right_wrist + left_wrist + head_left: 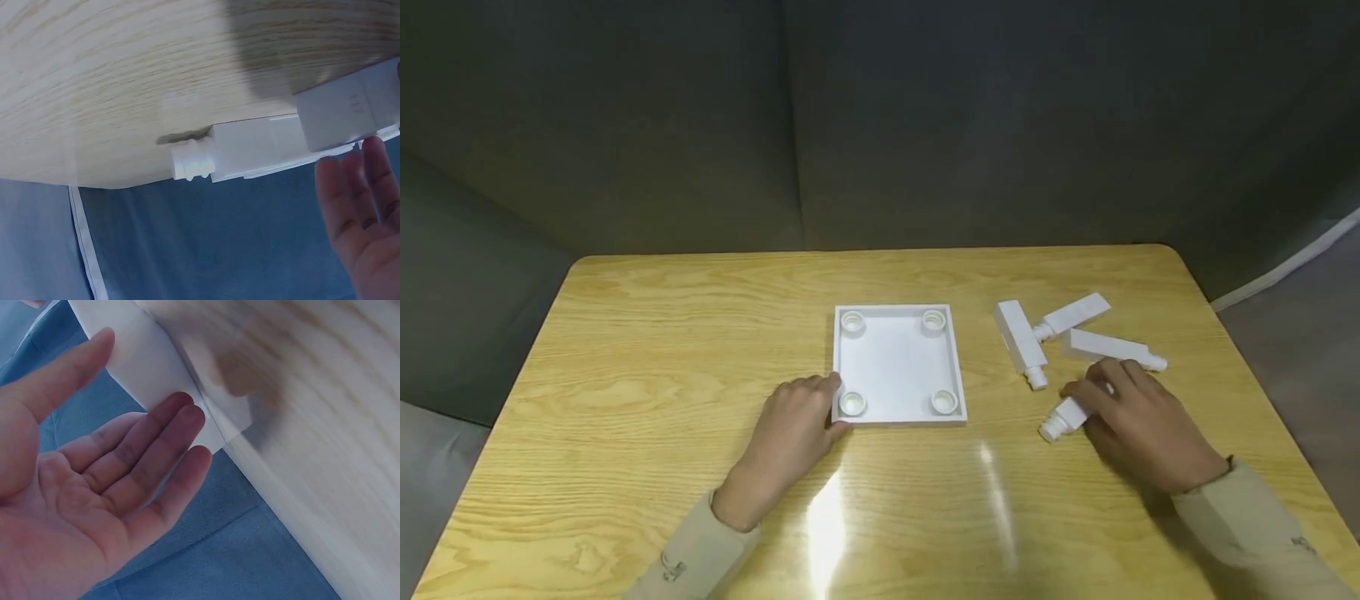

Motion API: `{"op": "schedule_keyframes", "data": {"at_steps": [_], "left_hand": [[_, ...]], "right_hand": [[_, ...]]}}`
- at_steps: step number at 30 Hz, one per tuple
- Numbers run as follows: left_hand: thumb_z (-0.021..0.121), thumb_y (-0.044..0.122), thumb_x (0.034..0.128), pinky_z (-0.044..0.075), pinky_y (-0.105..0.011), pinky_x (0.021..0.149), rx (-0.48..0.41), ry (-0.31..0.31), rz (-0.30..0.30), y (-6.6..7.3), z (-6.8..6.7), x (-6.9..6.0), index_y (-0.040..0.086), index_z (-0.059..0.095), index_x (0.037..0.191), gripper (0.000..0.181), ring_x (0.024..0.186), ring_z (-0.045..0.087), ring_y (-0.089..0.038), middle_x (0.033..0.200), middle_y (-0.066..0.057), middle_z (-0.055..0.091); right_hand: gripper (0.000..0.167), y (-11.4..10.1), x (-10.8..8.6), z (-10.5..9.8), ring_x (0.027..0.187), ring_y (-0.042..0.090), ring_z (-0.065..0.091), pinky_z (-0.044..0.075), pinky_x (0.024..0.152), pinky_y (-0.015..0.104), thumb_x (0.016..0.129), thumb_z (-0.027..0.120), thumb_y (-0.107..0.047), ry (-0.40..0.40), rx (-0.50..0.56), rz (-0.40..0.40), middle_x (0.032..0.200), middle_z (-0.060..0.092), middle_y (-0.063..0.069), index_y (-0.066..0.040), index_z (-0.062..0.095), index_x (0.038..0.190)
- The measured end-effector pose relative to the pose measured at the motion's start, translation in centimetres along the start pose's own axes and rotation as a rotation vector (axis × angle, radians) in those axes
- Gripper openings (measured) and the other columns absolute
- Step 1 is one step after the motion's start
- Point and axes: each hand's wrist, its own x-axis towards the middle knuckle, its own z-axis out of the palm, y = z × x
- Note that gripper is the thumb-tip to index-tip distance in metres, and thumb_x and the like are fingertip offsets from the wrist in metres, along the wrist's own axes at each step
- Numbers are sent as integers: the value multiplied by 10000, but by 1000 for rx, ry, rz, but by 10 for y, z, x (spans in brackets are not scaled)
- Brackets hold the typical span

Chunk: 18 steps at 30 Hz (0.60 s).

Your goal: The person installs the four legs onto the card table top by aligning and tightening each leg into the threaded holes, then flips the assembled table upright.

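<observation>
A white square tabletop panel (897, 360) with a raised rim and a round threaded socket at each corner lies on the wooden table. My left hand (793, 429) holds its near left corner, fingers at the left side and thumb at the front edge. In the left wrist view, fingertips (194, 415) touch the panel's white side. To the right, my right hand (1138, 421) grips a white table leg (1067, 415), its screw end pointing toward the near left. Fingers (337, 194) press that leg's block in the right wrist view; the thumb is mostly hidden there.
Three more white table legs lie beyond the right hand: one nearest the panel (1021, 337), one at the back (1077, 314), and one just past the fingers (1108, 346). Dark fabric (880, 125) hangs behind the wooden table (662, 350).
</observation>
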Motion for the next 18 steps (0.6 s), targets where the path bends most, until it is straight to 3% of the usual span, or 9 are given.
{"op": "schedule_keyframes", "data": {"at_steps": [2,5,7,9,11,13,18], "left_hand": [[996,103,768,609,-493,762,-3,5,-3,-1,-1,0,-123,725,1095,482,740,701,-290,789,-123,713],[994,106,772,606,-488,756,-2,6,-6,-1,-3,1,-117,725,1087,470,734,695,-285,787,-119,710],[993,108,776,608,-491,760,0,9,-3,-2,-3,1,-118,723,1087,470,744,701,-292,799,-126,716],[991,110,780,609,-494,763,0,12,-2,-2,-2,1,-114,721,1078,461,749,706,-300,805,-131,719],[990,114,783,611,-498,768,-1,15,1,-3,-2,1,-114,720,1077,460,759,713,-311,821,-142,727],[987,120,788,613,-501,773,1,15,3,-2,-1,1,-114,718,1080,460,768,717,-319,839,-154,734],[986,126,792,617,-514,796,2,17,10,-1,1,0,-109,718,1078,457,795,729,-338,871,-171,745]], "right_hand": [[239,1,2,-1,998,430,597,544,758,625,1010,594,-201,-6,-9,2,1105,611,194,-74,727,1162],[285,-3,4,-6,1062,458,607,534,823,683,926,772,-208,-31,-25,25,1147,660,191,-92,731,1184],[336,-6,5,-9,1086,466,610,521,851,699,1057,624,-390,-36,-43,38,1156,694,178,-102,728,1196],[394,-11,8,-12,1074,456,617,516,848,696,1073,614,-467,-26,-59,50,1123,719,153,-112,728,1201],[596,-16,12,-14,1048,440,617,515,815,674,1141,377,-595,7,-72,50,1086,711,138,-115,728,1196],[705,-21,17,-16,1023,426,612,512,771,642,1141,255,-639,48,-80,51,1051,688,121,-118,728,1184],[607,-31,40,-20,928,372,617,502,743,592,1126,365,-603,120,-18,56,1032,642,86,-105,707,1186]]}}
